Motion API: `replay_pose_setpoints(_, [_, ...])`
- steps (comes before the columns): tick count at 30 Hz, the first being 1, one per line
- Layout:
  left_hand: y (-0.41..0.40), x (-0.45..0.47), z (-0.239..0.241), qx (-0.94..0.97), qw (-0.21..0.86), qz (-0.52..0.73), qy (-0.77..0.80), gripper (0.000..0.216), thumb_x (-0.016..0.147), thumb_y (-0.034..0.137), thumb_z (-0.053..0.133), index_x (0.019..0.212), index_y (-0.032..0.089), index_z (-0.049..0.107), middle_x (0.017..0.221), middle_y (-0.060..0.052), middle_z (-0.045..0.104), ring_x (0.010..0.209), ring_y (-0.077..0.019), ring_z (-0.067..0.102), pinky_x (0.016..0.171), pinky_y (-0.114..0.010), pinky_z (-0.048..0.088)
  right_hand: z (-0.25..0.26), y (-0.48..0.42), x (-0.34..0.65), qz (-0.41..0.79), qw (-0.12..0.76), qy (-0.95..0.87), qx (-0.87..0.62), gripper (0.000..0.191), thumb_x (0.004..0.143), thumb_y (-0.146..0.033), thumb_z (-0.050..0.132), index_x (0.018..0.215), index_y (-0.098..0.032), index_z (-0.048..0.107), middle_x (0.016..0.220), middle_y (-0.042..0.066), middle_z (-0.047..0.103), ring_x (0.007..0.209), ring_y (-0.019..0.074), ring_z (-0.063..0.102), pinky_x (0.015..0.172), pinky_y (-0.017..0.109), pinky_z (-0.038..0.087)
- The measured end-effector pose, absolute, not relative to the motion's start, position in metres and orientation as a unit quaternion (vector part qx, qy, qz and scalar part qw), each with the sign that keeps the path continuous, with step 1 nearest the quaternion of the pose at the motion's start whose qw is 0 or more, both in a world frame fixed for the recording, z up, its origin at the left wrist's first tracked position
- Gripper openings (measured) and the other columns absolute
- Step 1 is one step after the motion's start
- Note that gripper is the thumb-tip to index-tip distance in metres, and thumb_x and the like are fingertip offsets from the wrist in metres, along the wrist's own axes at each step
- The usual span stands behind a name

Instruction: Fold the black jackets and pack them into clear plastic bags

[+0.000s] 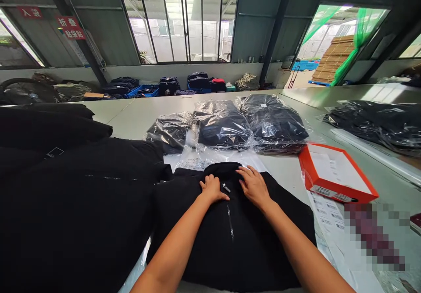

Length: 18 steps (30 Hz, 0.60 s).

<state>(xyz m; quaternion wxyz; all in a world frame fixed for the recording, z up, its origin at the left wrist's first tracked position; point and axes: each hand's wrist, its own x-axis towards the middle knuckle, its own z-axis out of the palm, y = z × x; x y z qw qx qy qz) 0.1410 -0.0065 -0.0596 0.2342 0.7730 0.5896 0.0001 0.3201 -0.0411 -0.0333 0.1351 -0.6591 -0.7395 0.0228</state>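
Note:
A black zip-up garment (230,253) lies front side up on the table before me, its collar (222,167) at the far end and a silver zipper pull near the neck. My left hand (212,189) rests on it left of the zipper, thumb stretched toward the pull, fingers at the base of the collar. On the other side my right hand (254,185) lies with fingers spread over the collar's right part. Neither hand visibly grips the cloth. Under the far edge of the garment are clear plastic bags (190,159) with a printed label.
To the left is a large pile of black garments (75,223). Bagged dark garments (223,124) stand in a row behind. At right are an orange-red box (348,192), label sheets (327,212), a plastic roll (378,157) and another bagged stack (378,124).

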Motion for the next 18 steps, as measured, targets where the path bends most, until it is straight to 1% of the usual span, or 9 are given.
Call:
replay_pose_setpoints(1, [-0.008,0.141,-0.056,0.766,0.233,0.016,0.598,0.061,0.061,0.046,0.072,0.112,0.020,0.050,0.119,-0.009,0.047,0.117,-0.0295,0.039,0.094,-0.051,0.035,-0.027,-0.035,0.312,0.033,0.142,-0.763,-0.630,0.042,0.085,-0.021,0.040,0.124,-0.027,0.054,0.132,0.003,0.052,0.129,0.0221,0.032,0.103,0.040,0.028])
replay_pose_setpoints(3, [-0.017,0.139,-0.054,0.771,0.208,0.071,0.597,0.039,0.068,0.029,0.069,0.102,0.021,0.052,0.110,-0.006,0.050,0.109,-0.0246,0.043,0.088,-0.043,0.038,-0.020,-0.025,0.300,0.062,0.116,-0.770,-0.624,0.035,0.088,-0.024,0.038,0.114,-0.028,0.061,0.117,0.005,0.063,0.119,0.0214,0.044,0.097,0.038,0.031])
replay_pose_setpoints(5, [-0.033,0.134,-0.060,0.802,0.162,0.134,0.560,0.024,0.071,0.015,0.060,0.093,0.021,0.053,0.102,-0.003,0.052,0.102,-0.0210,0.044,0.088,-0.039,0.036,-0.016,-0.019,0.292,0.084,0.051,-0.756,-0.647,0.031,0.089,-0.030,0.039,0.101,-0.026,0.067,0.099,0.007,0.068,0.105,0.0221,0.053,0.090,0.038,0.032])
replay_pose_setpoints(7, [-0.052,0.130,-0.071,0.833,0.119,0.180,0.510,0.020,0.072,0.008,0.053,0.087,0.022,0.054,0.096,-0.002,0.053,0.097,-0.0190,0.045,0.091,-0.039,0.032,-0.014,-0.018,0.288,0.103,-0.031,-0.736,-0.668,0.026,0.085,-0.033,0.047,0.087,-0.023,0.070,0.088,0.009,0.069,0.095,0.0236,0.057,0.085,0.038,0.032])
replay_pose_setpoints(9, [-0.067,0.128,-0.085,0.847,0.100,0.201,0.483,0.021,0.073,0.005,0.048,0.083,0.022,0.056,0.092,-0.002,0.055,0.093,-0.0180,0.045,0.095,-0.040,0.028,-0.014,-0.020,0.284,0.113,-0.104,-0.711,-0.687,0.019,0.077,-0.036,0.059,0.079,-0.022,0.070,0.086,0.010,0.070,0.094,0.0269,0.057,0.083,0.040,0.032])
replay_pose_setpoints(11, [-0.077,0.127,-0.100,0.847,0.100,0.207,0.480,0.023,0.073,0.004,0.045,0.080,0.023,0.058,0.089,-0.001,0.057,0.090,-0.0175,0.047,0.097,-0.041,0.025,-0.019,-0.024,0.279,0.113,-0.149,-0.683,-0.707,0.022,0.070,-0.041,0.065,0.078,-0.022,0.071,0.089,0.012,0.070,0.097,0.0304,0.057,0.083,0.043,0.032])
replay_pose_setpoints(12, [-0.080,0.128,-0.107,0.846,0.103,0.208,0.481,0.024,0.073,0.004,0.044,0.079,0.023,0.059,0.088,-0.001,0.058,0.089,-0.0176,0.047,0.097,-0.041,0.025,-0.023,-0.027,0.277,0.112,-0.158,-0.667,-0.719,0.025,0.069,-0.045,0.066,0.079,-0.022,0.071,0.091,0.013,0.069,0.100,0.0316,0.056,0.083,0.044,0.032])
replay_pose_setpoints(15, [-0.083,0.129,-0.124,0.844,0.110,0.213,0.480,0.026,0.072,0.004,0.044,0.079,0.023,0.060,0.087,-0.002,0.060,0.090,-0.0181,0.049,0.098,-0.041,0.025,-0.040,-0.034,0.272,0.127,-0.145,-0.622,-0.759,0.034,0.072,-0.051,0.061,0.087,-0.022,0.070,0.098,0.014,0.068,0.104,0.0313,0.054,0.080,0.042,0.034])
replay_pose_setpoints(18, [-0.082,0.128,-0.132,0.838,0.123,0.234,0.477,0.025,0.074,0.006,0.042,0.079,0.023,0.061,0.088,-0.003,0.061,0.092,-0.0183,0.051,0.098,-0.041,0.025,-0.054,-0.041,0.272,0.147,-0.090,-0.594,-0.786,0.034,0.075,-0.052,0.057,0.092,-0.024,0.066,0.098,0.011,0.068,0.103,0.0275,0.054,0.079,0.039,0.034])
